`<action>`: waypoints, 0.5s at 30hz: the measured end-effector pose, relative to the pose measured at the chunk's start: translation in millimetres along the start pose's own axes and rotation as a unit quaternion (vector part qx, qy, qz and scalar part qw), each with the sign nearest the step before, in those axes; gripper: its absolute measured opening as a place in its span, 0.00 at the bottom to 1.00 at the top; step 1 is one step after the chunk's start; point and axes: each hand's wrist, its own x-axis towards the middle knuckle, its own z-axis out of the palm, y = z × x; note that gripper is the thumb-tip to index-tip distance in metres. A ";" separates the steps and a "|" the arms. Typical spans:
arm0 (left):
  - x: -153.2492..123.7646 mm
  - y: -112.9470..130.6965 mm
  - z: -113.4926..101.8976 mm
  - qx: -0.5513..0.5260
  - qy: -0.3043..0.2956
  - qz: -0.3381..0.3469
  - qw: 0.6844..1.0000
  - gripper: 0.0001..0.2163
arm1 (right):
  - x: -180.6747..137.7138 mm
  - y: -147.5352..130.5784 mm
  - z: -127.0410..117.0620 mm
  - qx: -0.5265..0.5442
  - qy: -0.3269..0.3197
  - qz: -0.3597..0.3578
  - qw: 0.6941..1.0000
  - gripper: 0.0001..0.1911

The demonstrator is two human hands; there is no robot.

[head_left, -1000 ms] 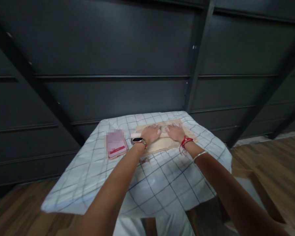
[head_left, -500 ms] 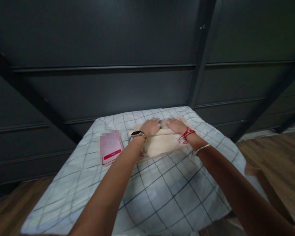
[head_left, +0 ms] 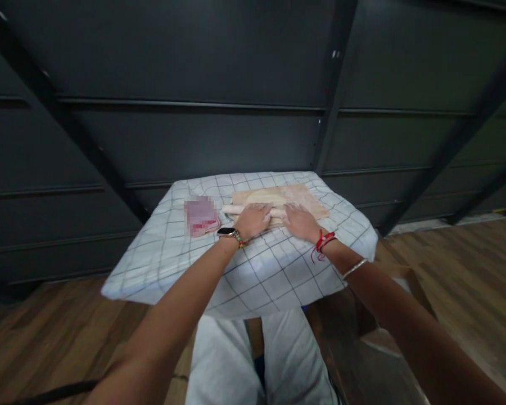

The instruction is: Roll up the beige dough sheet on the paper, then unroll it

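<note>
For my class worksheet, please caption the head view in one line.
Left hand and right hand lie on a rolling pin, pale dough showing beyond.

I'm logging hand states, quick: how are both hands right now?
Left hand: open, laid over the rolling pin.
Right hand: open, also laid over the rolling pin.

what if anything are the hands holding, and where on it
A rolling pin lies under the left hand and right hand, its left end bare; gripped or merely pressed cannot be told.

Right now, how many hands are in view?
2: the left hand and the right hand, side by side on the rolling pin; no others show.
</note>
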 end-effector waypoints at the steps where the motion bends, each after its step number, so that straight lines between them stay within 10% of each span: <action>1: 0.9 -2.7 -1.1 -0.005 -0.007 0.001 1.000 0.21 | -0.9 -0.8 0.0 -0.002 0.007 0.001 1.000 0.26; 15: 29.0 -50.8 -6.7 -0.083 -0.055 -0.003 0.995 0.20 | 47.9 26.4 19.1 0.002 0.047 -0.010 0.999 0.24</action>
